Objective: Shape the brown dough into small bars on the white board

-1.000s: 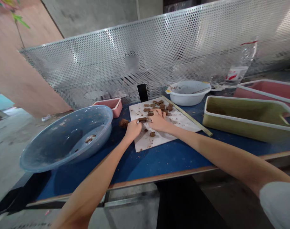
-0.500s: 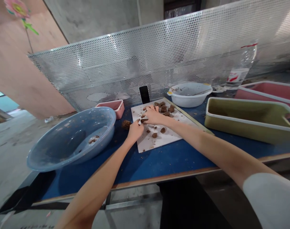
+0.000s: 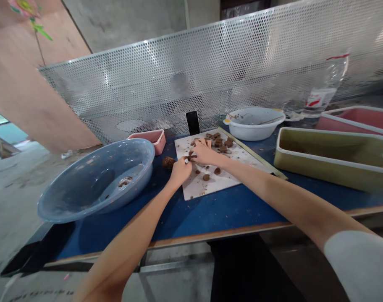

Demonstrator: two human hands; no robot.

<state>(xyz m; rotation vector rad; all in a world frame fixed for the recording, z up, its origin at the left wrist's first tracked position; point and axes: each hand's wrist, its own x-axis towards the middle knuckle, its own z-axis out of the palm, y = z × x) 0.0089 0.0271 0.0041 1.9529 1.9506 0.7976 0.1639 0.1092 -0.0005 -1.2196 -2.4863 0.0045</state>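
A white cutting board [image 3: 223, 180] lies on the blue table [image 3: 210, 214] with several brown pieces [image 3: 221, 144] scattered on it. My left hand [image 3: 179, 171] is closed at the board's left edge, pinching something small that I cannot name. My right hand [image 3: 203, 153] lies just beyond it on the board, fingers curled over a dark brown strip [image 3: 190, 157] between the two hands. Two small brown lumps [image 3: 211, 174] sit just right of my hands. A bigger brown lump [image 3: 168, 162] rests on the table left of the board.
A large blue basin [image 3: 97, 178] stands at the left, a small pink tray [image 3: 149, 137] behind it. A phone [image 3: 193, 122] leans on the perforated metal screen [image 3: 210, 71]. A white bowl [image 3: 253, 123], a yellow-green tray [image 3: 330, 157], a pink tray [image 3: 358, 119] and a plastic bottle [image 3: 320, 94] stand right. A long stick [image 3: 256, 154] lies beside the board.
Both hands stayed close together over the board's left part, working on the brown strip. More small cut lumps now lie on the board right of them. The view shifted slightly.
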